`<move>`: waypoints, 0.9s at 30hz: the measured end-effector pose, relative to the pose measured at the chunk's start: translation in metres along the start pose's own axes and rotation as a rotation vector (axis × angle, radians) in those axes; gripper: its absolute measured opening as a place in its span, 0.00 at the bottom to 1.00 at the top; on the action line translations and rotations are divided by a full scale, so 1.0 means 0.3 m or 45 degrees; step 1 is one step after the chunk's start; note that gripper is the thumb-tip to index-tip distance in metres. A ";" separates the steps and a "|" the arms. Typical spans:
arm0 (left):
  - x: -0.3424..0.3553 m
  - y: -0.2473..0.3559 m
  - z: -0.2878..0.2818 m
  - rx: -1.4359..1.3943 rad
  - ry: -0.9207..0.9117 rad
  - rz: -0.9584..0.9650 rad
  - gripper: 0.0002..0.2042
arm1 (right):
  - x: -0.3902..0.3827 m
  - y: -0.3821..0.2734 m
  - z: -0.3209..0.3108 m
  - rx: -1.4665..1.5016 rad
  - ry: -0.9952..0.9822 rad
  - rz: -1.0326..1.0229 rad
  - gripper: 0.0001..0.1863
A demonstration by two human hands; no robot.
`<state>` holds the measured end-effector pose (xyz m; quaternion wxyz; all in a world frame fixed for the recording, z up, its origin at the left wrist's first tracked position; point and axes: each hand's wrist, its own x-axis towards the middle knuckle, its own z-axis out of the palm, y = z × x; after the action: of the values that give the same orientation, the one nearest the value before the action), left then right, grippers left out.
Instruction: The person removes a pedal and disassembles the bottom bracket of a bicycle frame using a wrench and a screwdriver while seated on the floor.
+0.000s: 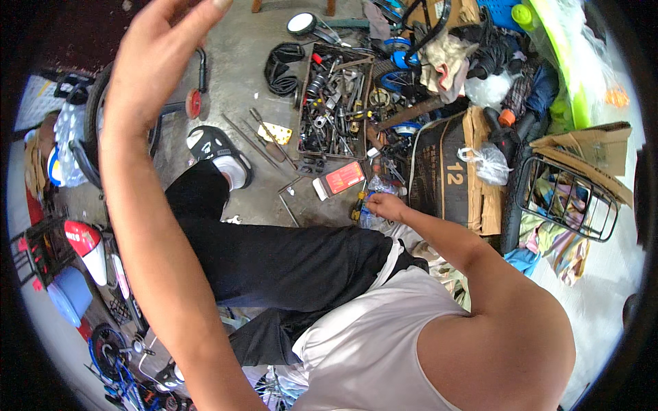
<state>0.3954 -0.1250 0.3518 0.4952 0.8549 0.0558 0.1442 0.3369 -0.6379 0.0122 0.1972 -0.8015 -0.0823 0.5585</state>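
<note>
My left arm rises along the left side, and my left hand (pixel 161 58) is at the top edge. Its thumb stretches out; the other fingers are partly cut off, and I see nothing held. Low on the right, my right hand (pixel 386 206) has its fingers drawn together beside a clear and blue plastic item (pixel 369 219). What they grip is too small to make out. A yellow-and-dark tool handle (pixel 357 206) lies just left of those fingertips. Near it lies a red and white box (pixel 343 180). Beyond is a metal tray of tools (pixel 334 103).
A large cardboard box (pixel 442 175) stands right of my right hand, with a tyre (pixel 514 198) and black wire basket (pixel 572 198) beyond. Screwdrivers and rods (pixel 271 142) lie near my shoe (pixel 219 154). A red-hubbed small wheel (pixel 194 104) is beside my left forearm.
</note>
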 end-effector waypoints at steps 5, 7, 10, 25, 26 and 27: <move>-0.081 -0.282 0.115 0.700 -0.261 -0.141 0.29 | 0.001 0.042 0.010 -0.386 0.438 -0.135 0.15; -0.123 -0.311 0.133 0.765 -0.439 -0.279 0.28 | 0.075 0.000 -0.011 -0.320 0.708 -0.182 0.16; -0.129 -0.250 0.194 0.714 -0.614 -0.307 0.26 | 0.299 0.038 -0.062 -0.069 0.945 0.054 0.23; -0.137 -0.222 0.188 0.624 -0.456 -0.285 0.22 | 0.022 -0.197 -0.224 -0.575 0.289 -0.232 0.18; -0.126 -0.209 0.200 0.638 -0.482 -0.294 0.23 | -0.055 -0.246 -0.280 -0.678 0.239 -0.303 0.17; -0.117 -0.191 0.209 0.654 -0.507 -0.304 0.23 | -0.128 -0.311 -0.338 -0.727 0.195 -0.424 0.14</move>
<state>0.3834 -0.1564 0.2663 0.2785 0.9505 0.0921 -0.1029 0.4252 -0.5894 0.1137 0.0591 -0.8395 -0.3502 0.4113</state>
